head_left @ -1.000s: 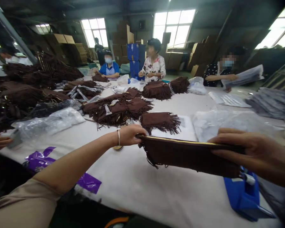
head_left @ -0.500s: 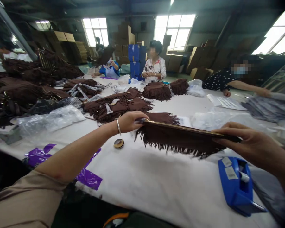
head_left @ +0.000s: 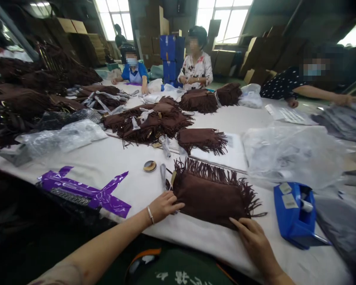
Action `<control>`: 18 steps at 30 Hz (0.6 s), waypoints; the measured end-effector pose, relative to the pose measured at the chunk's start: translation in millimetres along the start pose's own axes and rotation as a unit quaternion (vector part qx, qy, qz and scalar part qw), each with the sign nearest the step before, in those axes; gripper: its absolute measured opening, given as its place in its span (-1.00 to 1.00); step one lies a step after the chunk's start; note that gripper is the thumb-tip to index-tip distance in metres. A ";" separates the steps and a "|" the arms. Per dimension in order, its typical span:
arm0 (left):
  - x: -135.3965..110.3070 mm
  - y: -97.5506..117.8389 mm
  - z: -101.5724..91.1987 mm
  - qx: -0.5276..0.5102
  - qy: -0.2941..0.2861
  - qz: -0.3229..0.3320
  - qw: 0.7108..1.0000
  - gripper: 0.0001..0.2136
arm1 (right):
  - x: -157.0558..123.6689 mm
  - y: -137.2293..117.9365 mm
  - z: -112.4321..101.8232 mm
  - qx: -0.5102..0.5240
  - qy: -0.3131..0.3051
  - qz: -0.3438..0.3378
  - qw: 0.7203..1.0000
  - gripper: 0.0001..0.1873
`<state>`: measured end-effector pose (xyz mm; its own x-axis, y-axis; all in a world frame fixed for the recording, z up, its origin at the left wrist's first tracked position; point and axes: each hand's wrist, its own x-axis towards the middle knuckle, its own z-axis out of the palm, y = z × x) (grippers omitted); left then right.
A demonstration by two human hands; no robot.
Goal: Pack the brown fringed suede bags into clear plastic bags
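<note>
A dark brown fringed pouch [head_left: 210,196] lies flat on the white-covered table, its fringe facing away from me. My left hand [head_left: 166,206] is closed on its near left corner, with the thumb mostly hidden. At the near right edge my right hand [head_left: 252,235] pinches the fabric, one finger stretched along the top. Beside the pouch's left end lie a grey wrapped strip [head_left: 163,176] and a small tag [head_left: 173,179]. A round two-toned disc [head_left: 150,166] rests further left.
A blue tape dispenser [head_left: 295,215] stands to the right. Purple tape [head_left: 86,192] sticks to the table's front edge. Another fringed pouch [head_left: 200,136] and a pile of them [head_left: 148,122] lie beyond. Clear plastic bags [head_left: 293,154] spread at right. Several co-workers [head_left: 195,65] are across the table.
The pouch went from being held up between both hands, zipper edge on top, to lying flat with fringe pointing away. Both hands moved down and closer to me.
</note>
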<state>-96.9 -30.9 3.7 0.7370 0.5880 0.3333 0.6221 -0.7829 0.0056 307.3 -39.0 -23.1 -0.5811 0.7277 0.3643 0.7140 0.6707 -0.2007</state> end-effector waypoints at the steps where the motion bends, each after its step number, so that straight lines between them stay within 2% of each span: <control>1: -3.6 7.5 5.2 -0.005 -0.008 -0.022 1.000 -0.69 | -10.5 1.3 2.8 0.001 -0.012 0.008 1.000 -0.58; 4: -6.7 20.9 1.0 -0.019 -0.037 -0.052 0.998 -0.66 | -23.2 10.1 -12.3 0.000 -0.089 -0.003 0.996 -0.61; 7: -11.0 24.8 -17.3 -0.052 -0.068 -0.067 0.994 -0.61 | -4.2 6.8 -41.1 0.009 -0.135 -0.014 0.991 -0.65; 8: -14.2 24.9 -24.2 -0.069 -0.072 -0.071 0.993 -0.57 | 9.5 -0.5 -48.3 0.011 -0.129 -0.012 0.992 -0.62; 10: -22.9 23.8 -37.1 -0.098 -0.056 -0.096 0.989 -0.53 | 44.6 -23.8 -52.5 0.012 -0.079 0.005 0.997 -0.53; 12: -32.2 21.7 -46.1 -0.109 -0.003 -0.180 0.978 -0.60 | 80.3 -52.1 -40.2 0.026 0.005 0.042 0.999 -0.48; 13: -36.1 20.4 -48.3 -0.107 0.029 -0.245 0.963 -0.65 | 94.7 -65.0 -28.6 0.028 0.029 0.048 0.998 -0.47; 15: -41.3 16.6 -48.3 -0.116 0.068 -0.388 0.912 -0.71 | 112.5 -83.2 -0.9 0.021 0.006 0.016 1.000 -0.48; 16: -42.3 13.9 -46.2 -0.134 0.064 -0.452 0.880 -0.68 | 116.3 -87.6 12.1 0.016 -0.023 -0.001 1.000 -0.49; 18: -40.3 5.9 -39.9 -0.181 0.012 -0.545 0.818 -0.57 | 118.8 -88.3 28.9 0.028 -0.077 -0.009 0.997 -0.55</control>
<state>-133.5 -67.3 28.0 -0.2121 0.9765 -0.0377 0.7841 0.1931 0.5899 163.9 -7.7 11.6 -0.6499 0.7261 0.2246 0.6828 0.6876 -0.2472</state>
